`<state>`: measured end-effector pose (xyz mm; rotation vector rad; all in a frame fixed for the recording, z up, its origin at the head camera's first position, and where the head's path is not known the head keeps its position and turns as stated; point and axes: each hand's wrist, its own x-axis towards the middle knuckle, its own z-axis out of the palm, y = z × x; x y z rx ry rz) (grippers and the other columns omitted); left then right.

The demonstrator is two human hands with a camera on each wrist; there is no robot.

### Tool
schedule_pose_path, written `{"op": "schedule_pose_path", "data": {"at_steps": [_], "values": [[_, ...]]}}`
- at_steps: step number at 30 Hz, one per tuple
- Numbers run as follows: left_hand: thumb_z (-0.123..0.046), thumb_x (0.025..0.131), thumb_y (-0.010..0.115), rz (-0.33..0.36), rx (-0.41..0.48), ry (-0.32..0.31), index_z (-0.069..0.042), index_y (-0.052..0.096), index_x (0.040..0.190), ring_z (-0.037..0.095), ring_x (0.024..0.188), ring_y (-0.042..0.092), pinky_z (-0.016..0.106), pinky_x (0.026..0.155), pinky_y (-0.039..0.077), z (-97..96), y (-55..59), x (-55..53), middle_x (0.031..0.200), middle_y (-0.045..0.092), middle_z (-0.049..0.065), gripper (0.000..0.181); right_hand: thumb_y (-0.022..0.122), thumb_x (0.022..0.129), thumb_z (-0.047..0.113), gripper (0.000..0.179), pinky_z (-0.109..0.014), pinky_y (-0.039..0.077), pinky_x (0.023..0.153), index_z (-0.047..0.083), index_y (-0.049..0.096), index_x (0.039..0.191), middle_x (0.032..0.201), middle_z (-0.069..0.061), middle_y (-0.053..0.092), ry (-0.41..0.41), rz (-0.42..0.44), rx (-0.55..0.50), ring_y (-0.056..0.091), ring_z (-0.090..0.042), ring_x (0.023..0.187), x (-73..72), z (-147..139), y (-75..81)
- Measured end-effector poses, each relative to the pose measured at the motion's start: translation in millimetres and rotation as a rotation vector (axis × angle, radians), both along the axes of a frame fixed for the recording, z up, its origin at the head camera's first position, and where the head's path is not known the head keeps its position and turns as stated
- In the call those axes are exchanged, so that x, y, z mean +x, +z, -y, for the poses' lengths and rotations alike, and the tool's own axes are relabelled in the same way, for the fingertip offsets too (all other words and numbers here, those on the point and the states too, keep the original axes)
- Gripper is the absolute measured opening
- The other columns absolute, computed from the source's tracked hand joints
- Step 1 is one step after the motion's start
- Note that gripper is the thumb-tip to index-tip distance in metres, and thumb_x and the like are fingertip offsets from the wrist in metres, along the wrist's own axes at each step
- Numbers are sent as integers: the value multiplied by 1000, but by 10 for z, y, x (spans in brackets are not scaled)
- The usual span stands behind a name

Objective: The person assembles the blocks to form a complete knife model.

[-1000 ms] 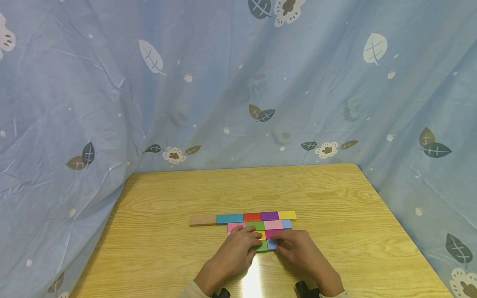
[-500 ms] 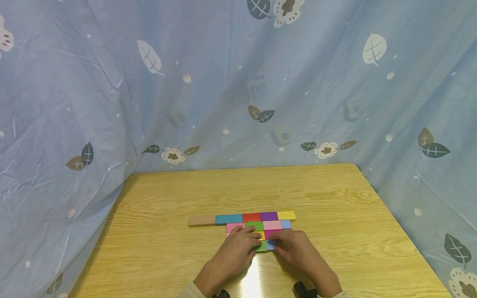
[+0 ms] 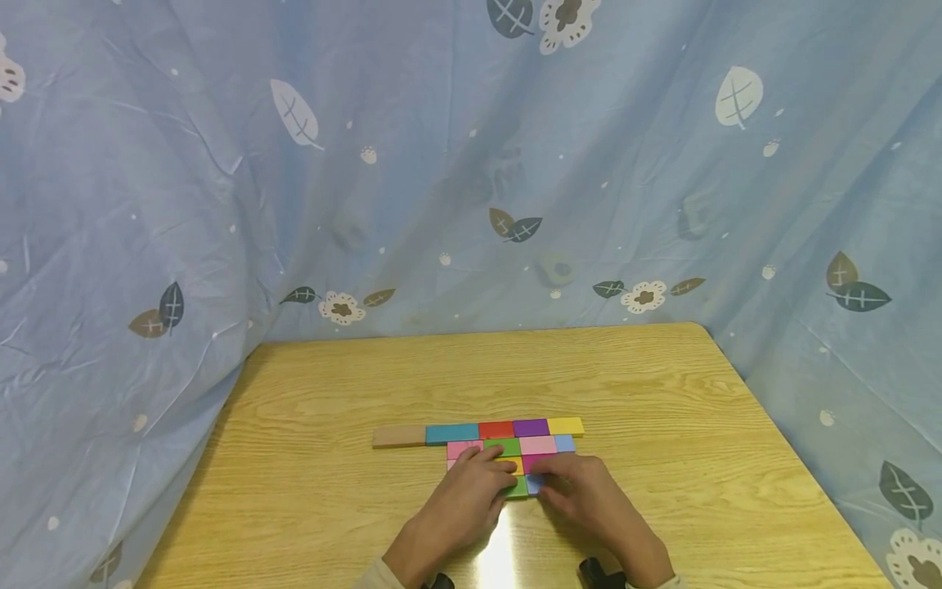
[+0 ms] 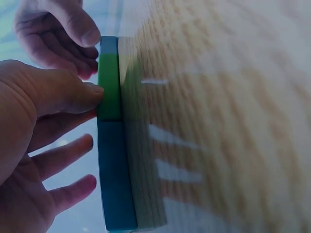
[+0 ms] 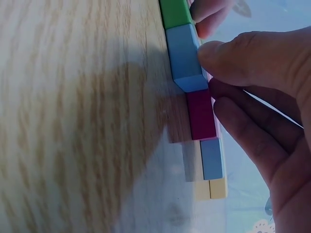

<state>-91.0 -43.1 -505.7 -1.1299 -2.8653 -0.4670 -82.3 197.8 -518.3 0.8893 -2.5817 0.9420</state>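
Flat coloured blocks lie in close rows on the wooden table. My left hand (image 3: 467,499) spreads over the left part of the front rows, hiding several blocks. In the left wrist view its thumb touches the green block (image 4: 109,87), beside a dark blue block (image 4: 116,174); other fingers reach out over the top. My right hand (image 3: 596,495) rests at the right end. Its thumb tip touches the upper edge of a light blue block (image 5: 184,56), and its bent fingers lie by the magenta block (image 5: 201,114). Neither hand lifts a block.
Behind the hands runs a longer row with a tan block (image 3: 400,436), a teal block (image 3: 452,433), a red block (image 3: 496,429), a purple block (image 3: 531,428) and a yellow block (image 3: 566,426). A patterned blue curtain (image 3: 412,180) surrounds the wooden table (image 3: 294,491).
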Motion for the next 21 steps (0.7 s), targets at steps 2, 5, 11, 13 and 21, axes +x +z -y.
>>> {"op": "schedule_pose_path", "data": {"at_steps": [2,5,11,13,21], "values": [[-14,101,75,-11,-3,-2,-19,85,118,26,145,63,58,123,50,-6,-3,-3,138,77,-8,20,92,78,-6,32,-35,69,85,9,82,105,102,2,84,2,-7,0,80,-17,96,-6,-1,-6],[-14,101,75,-23,-9,-3,-19,85,117,26,145,63,58,122,51,-12,-3,-3,137,77,-7,19,92,78,-6,33,-35,69,84,9,82,104,101,2,84,-1,-16,5,80,-17,96,-15,0,-15],[-14,102,74,-28,-26,1,-19,85,118,25,143,64,56,121,52,-22,11,9,138,77,-7,20,92,77,-7,34,-35,69,85,9,82,105,102,2,84,-13,-14,26,80,-17,96,-20,-6,-10],[-14,102,73,-41,-28,-4,-19,84,118,24,142,65,54,121,52,-17,14,8,138,77,-7,20,92,77,-7,34,-35,69,84,9,82,105,102,2,84,-4,-18,17,80,-17,96,-25,-5,-6],[-9,99,73,-133,148,2,-11,83,118,31,135,70,54,116,56,225,250,-117,131,80,5,21,91,86,3,27,-23,66,88,14,84,110,106,5,84,-37,-46,-95,80,-13,96,-160,-156,181]]}}
